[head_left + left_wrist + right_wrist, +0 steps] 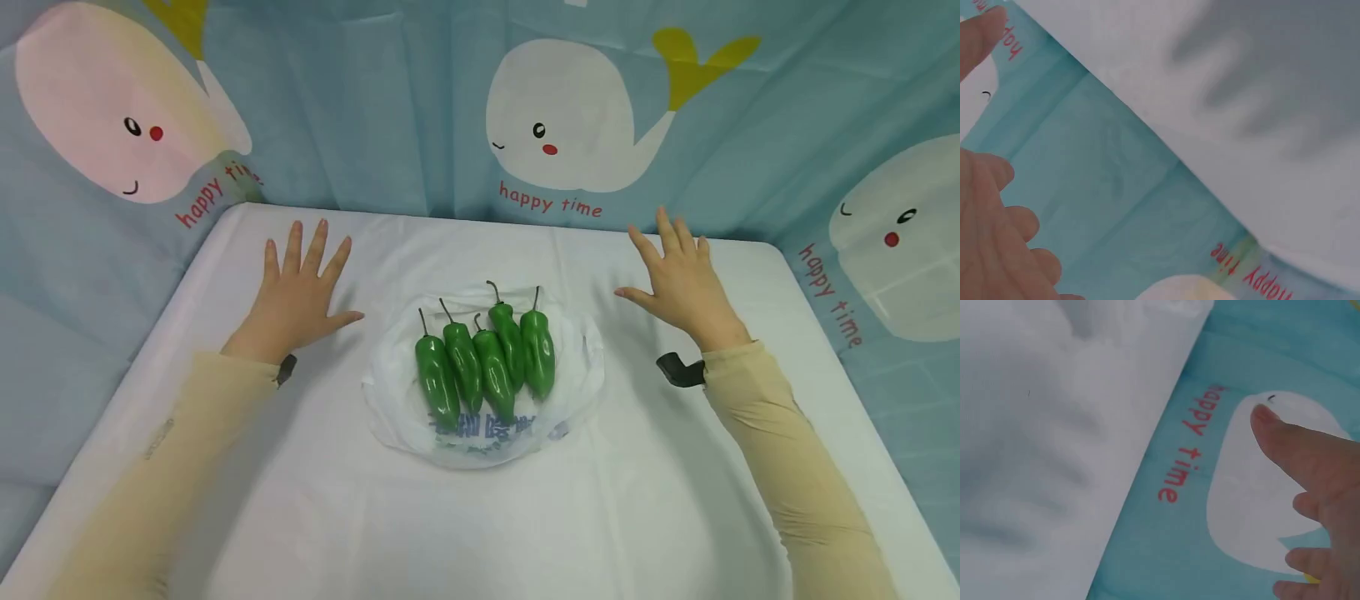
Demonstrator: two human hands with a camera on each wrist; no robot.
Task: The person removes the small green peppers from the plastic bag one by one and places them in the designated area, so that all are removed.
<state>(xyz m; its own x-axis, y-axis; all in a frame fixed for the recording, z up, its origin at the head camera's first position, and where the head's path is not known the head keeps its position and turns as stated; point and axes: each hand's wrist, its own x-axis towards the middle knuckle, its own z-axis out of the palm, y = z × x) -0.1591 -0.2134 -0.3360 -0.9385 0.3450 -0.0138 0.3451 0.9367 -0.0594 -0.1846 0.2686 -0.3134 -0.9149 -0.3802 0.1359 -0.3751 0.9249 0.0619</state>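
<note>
Several green peppers [495,375] with long stems lie side by side on a crumpled white plastic bag [585,367] at the middle of the table. To the left of the bag, my left hand [296,292] is held over the table, fingers spread straight and holding nothing. My right hand [686,287] is on the other side, also spread and bare, its thumb toward the bag. Part of the palm and the fingers of the left hand [991,231] show in the left wrist view. The right wrist view has the thumb and fingertips of the right hand [1322,462].
A white cloth covers the table [480,533]. Behind it and along both sides hangs a blue curtain [375,108] printed with whales and red lettering. Dark wrist-camera pieces show at both cuffs, the larger one at the right sleeve [780,467].
</note>
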